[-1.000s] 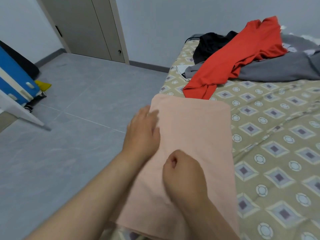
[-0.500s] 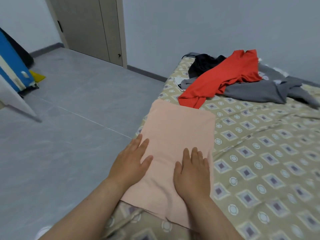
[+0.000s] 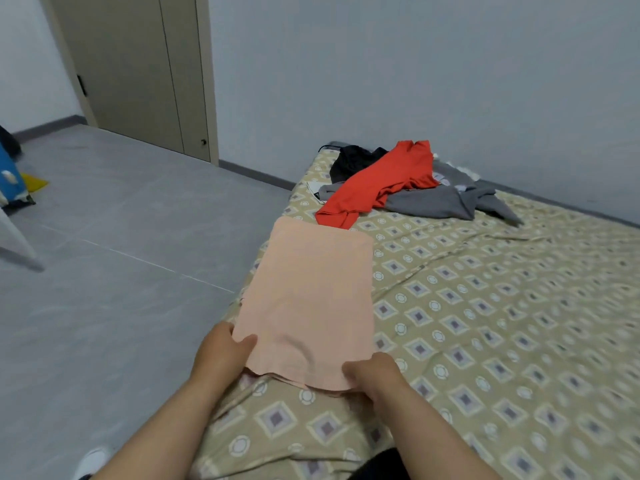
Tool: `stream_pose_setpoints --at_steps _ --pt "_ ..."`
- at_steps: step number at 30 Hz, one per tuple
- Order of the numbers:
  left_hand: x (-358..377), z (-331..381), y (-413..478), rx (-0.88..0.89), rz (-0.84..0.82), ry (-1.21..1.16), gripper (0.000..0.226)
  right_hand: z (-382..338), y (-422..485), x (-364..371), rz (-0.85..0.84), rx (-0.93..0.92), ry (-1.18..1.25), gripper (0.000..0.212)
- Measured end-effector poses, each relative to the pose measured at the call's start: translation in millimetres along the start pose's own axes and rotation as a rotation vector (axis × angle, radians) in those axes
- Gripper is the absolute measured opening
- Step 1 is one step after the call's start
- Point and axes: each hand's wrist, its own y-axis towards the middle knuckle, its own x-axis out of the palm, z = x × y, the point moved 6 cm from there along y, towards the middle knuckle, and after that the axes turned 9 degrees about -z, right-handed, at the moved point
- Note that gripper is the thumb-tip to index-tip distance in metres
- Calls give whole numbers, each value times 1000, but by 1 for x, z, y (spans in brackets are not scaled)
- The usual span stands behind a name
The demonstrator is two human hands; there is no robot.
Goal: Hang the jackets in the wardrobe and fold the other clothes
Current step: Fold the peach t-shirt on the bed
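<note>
The soft, light peach garment (image 3: 311, 299) is being pinched at its near corners by the left hand (image 3: 225, 351) and right hand (image 3: 375, 374), probably the best hold for limp cloth.

On my feed, the fingers of the left hand (image 3: 221, 355) and the right hand (image 3: 375, 375) are tucked out of sight under the near edge of the peach cloth (image 3: 311, 289), and only the thumbs and knuckles show. Farther along the bed (image 3: 502, 323), the red garment (image 3: 377, 181) covers much of the black garment (image 3: 353, 161) and the grey garment (image 3: 433, 202), so I cannot tell what either one is. The left edge cuts off a blue object (image 3: 8, 181) and a slanted white piece (image 3: 15, 244), the bottom edge clips a white shoe (image 3: 91, 462), and the bed's pattern at the right is blurred.
</note>
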Motion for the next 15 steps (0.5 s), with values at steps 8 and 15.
stream_pose_setpoints --at_steps 8,15 --pt "-25 -9 -43 -37 -7 -336 17 -2 -48 -19 30 -182 218 27" --pt "-51 3 -90 84 -172 -683 17 -15 -108 -32 35 -446 267 25"
